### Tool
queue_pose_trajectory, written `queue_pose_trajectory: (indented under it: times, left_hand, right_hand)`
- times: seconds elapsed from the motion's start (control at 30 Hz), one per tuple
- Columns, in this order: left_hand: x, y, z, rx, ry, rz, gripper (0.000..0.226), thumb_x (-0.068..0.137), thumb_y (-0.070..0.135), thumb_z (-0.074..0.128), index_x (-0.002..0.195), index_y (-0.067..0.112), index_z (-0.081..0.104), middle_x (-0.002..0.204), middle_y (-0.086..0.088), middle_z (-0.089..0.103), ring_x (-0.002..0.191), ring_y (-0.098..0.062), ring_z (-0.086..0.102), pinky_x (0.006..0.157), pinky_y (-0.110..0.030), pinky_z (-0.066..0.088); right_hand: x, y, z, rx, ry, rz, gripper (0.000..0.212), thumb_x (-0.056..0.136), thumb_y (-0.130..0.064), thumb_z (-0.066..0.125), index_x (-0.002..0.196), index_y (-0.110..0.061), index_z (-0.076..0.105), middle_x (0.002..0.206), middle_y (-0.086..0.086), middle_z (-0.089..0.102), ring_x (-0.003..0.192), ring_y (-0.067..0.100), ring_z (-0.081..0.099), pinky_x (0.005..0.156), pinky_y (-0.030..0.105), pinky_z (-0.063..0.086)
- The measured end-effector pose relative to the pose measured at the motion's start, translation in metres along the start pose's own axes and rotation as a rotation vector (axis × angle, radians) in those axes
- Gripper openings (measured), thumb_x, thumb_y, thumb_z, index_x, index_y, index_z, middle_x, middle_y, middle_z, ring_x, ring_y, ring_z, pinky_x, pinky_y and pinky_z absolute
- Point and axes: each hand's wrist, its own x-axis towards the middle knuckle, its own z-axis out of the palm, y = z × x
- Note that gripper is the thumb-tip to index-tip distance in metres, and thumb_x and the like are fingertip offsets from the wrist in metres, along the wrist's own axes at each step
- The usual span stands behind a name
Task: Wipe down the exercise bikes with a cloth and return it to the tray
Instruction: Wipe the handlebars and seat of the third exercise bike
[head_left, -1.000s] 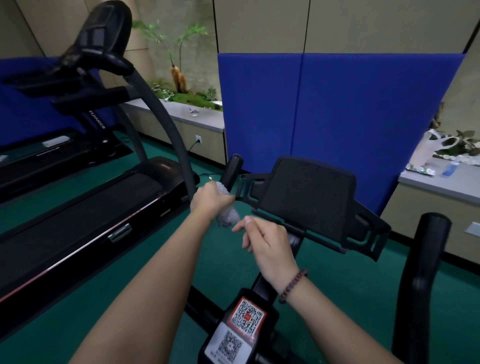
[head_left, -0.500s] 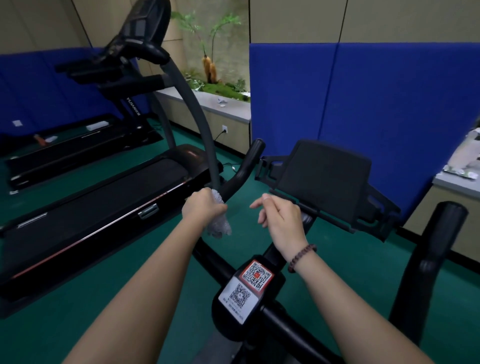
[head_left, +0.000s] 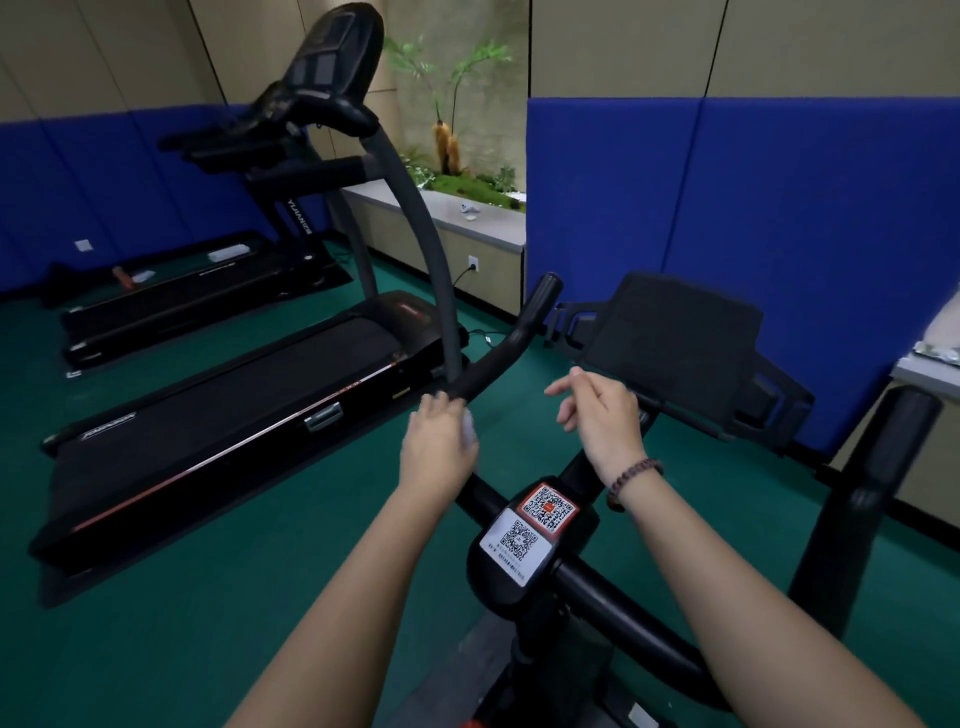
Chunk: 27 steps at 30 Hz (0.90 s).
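A black exercise bike stands in front of me, its left handlebar (head_left: 511, 343) rising away and a black tablet holder (head_left: 675, 343) in the middle. My left hand (head_left: 441, 447) grips the lower part of that handlebar with a white cloth (head_left: 469, 429) bunched under the palm; only a small edge of the cloth shows. My right hand (head_left: 597, 410) hovers just in front of the holder with fingers loosely curled, holding nothing. Two QR stickers (head_left: 535, 525) sit on the stem below. The right handlebar (head_left: 872, 499) stands at the right.
Two black treadmills (head_left: 234, 410) lie on the green floor to the left, the nearer one's grey upright (head_left: 421, 234) close to the handlebar. Blue padded panels (head_left: 727, 218) line the wall behind. A planter ledge (head_left: 457, 218) sits at the back, a counter edge (head_left: 930, 369) at the right.
My left hand has slid down the left handlebar toward the stem with the cloth, which is now mostly hidden. The view has turned left, and my right hand has stayed near the holder.
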Motion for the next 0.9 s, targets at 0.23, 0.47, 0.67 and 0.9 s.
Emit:
queue_pose_trajectory:
  times: [0.23,0.47,0.67,0.9]
  left_hand:
    - [-0.031,0.016,-0.001,-0.264,-0.129,0.027,0.031,0.09,0.03,0.049,0.119,0.024,0.059,0.111,-0.004,0.067,0.111,-0.029,0.053,0.089,-0.029,0.038]
    - [-0.056,0.014,-0.008,-0.426,-0.058,0.08,0.024,0.09,0.03,0.051,0.109,0.022,0.064,0.103,0.0,0.069,0.101,-0.02,0.059,0.077,-0.023,0.036]
    - [-0.084,0.016,-0.018,-0.44,0.048,0.086,0.02,0.09,0.032,0.051,0.095,0.02,0.066,0.089,0.001,0.07,0.088,-0.019,0.061,0.07,-0.026,0.037]
    - [-0.132,0.002,-0.028,-0.323,0.113,-0.078,0.023,0.09,0.031,0.05,0.094,0.013,0.064,0.09,-0.009,0.069,0.089,-0.029,0.06,0.065,-0.027,0.032]
  right_hand:
    - [-0.036,-0.019,-0.006,-0.018,0.028,-0.056,0.04,0.097,-0.022,0.04,0.067,-0.018,0.066,0.05,-0.002,0.055,0.042,0.003,0.048,0.057,0.029,0.044]
    - [-0.075,-0.016,-0.011,-0.059,0.069,-0.023,0.04,0.097,-0.022,0.04,0.066,-0.021,0.065,0.05,-0.002,0.055,0.046,0.008,0.049,0.058,0.032,0.045]
    - [-0.1,-0.012,-0.011,-0.058,0.047,-0.031,0.04,0.097,-0.02,0.041,0.065,-0.02,0.066,0.049,-0.003,0.055,0.043,0.005,0.048,0.058,0.03,0.044]
    - [-0.146,-0.005,-0.014,-0.045,-0.102,-0.055,0.039,0.092,-0.013,0.043,0.062,-0.029,0.063,0.045,-0.008,0.054,0.049,0.01,0.051,0.064,0.038,0.048]
